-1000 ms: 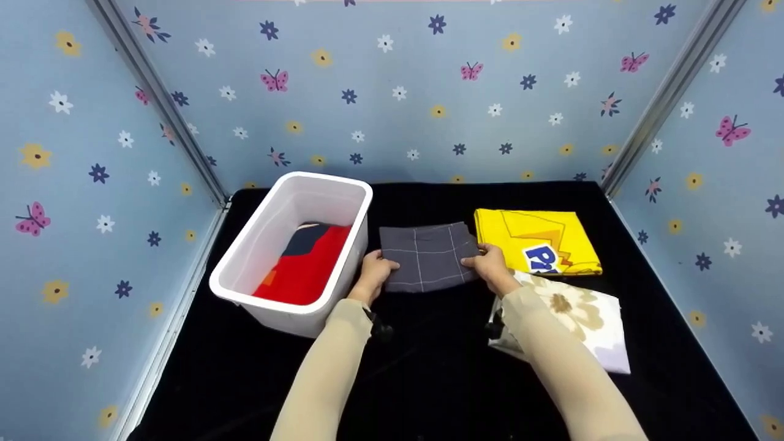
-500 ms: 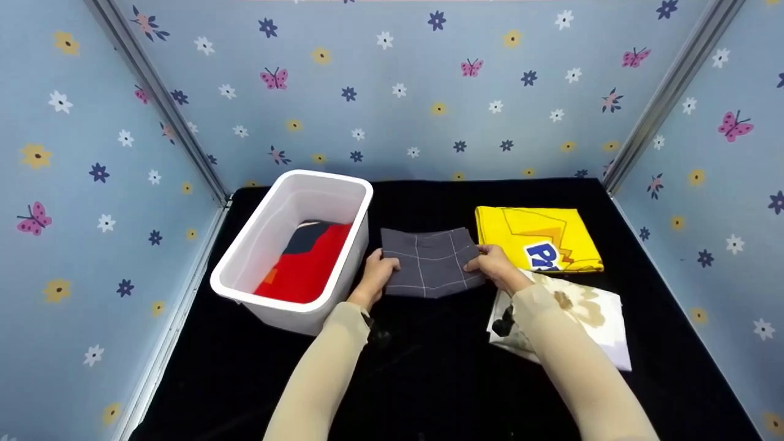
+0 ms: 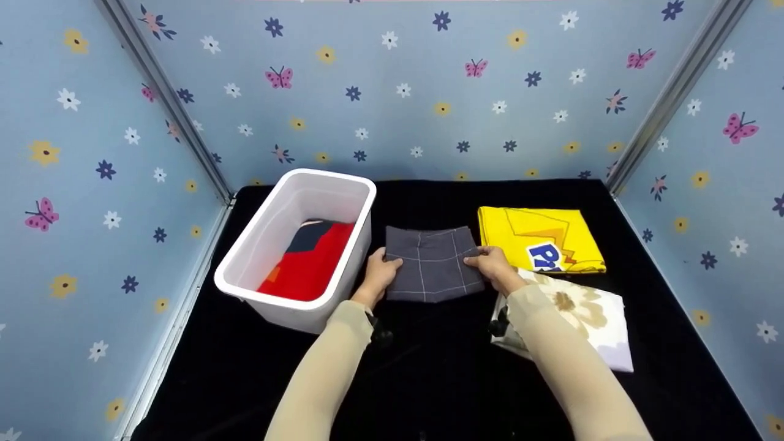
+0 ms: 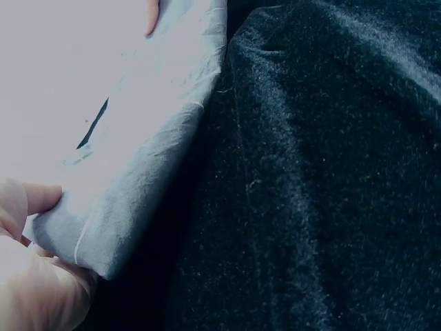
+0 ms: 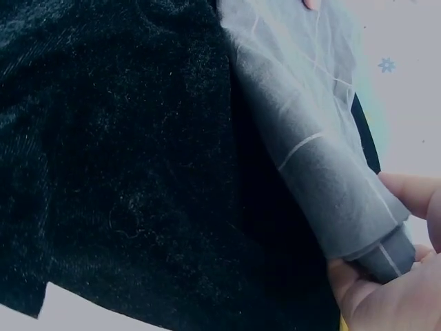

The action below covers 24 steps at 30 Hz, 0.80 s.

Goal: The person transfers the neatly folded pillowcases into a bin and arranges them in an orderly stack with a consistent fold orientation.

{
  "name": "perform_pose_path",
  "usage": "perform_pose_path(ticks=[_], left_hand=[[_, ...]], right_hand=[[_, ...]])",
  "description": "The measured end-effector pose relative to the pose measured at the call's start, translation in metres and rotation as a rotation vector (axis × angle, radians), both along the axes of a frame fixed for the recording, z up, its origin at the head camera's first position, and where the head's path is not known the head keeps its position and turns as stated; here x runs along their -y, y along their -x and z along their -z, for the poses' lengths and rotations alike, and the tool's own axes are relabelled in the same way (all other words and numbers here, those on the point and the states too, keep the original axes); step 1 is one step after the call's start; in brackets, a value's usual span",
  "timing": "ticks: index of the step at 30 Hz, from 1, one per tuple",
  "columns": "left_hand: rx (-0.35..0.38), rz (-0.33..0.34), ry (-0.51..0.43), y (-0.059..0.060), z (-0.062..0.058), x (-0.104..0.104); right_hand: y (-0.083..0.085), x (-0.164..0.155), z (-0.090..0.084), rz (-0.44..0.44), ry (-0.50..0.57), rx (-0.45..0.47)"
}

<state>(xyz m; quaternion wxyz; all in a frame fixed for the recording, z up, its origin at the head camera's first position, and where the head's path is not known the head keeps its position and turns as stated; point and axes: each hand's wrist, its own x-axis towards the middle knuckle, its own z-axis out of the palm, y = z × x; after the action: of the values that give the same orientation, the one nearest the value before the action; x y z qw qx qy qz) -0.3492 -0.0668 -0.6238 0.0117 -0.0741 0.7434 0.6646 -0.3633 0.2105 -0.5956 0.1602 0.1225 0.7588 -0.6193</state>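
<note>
A folded dark grey cloth point(image 3: 432, 269) with thin white check lines is held between both hands over the black table cover. My left hand point(image 3: 380, 272) grips its left edge, thumb on top and fingers beneath. At the opposite edge my right hand point(image 3: 495, 267) pinches it the same way. In the left wrist view, the thumb of the left hand point(image 4: 34, 241) lies on the cloth's pale-lit corner. The right wrist view has the right hand point(image 5: 393, 269) around the layered, rounded fold of the grey cloth point(image 5: 317, 165).
Left of the cloth stands a white plastic bin point(image 3: 288, 303) with red and dark blue fabric point(image 3: 312, 263) inside. To the right lie a folded yellow cloth point(image 3: 520, 229) and a white floral cloth point(image 3: 606, 331), partly under the right forearm. Flower-patterned walls point(image 3: 422, 79) enclose the black table point(image 3: 429, 380).
Both hands keep hold of the grey cloth. Its near edge has shifted slightly toward me and its surface creases have changed. The bin and other cloths stay put.
</note>
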Motion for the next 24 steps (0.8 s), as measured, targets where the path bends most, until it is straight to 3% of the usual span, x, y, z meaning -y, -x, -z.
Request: perform_pose_path(ticks=[10, 18, 24], left_hand=[[-0.026, 0.0, -0.032, -0.001, -0.013, -0.007], [-0.035, -0.001, -0.01, 0.001, -0.032, -0.012], [-0.054, 0.019, 0.002, 0.002, -0.047, -0.014]], right_hand=[[0.0, -0.001, -0.005, 0.018, 0.014, -0.074], [0.002, -0.008, -0.019, 0.023, -0.05, -0.117], [0.001, -0.013, -0.034, 0.013, -0.031, -0.123]])
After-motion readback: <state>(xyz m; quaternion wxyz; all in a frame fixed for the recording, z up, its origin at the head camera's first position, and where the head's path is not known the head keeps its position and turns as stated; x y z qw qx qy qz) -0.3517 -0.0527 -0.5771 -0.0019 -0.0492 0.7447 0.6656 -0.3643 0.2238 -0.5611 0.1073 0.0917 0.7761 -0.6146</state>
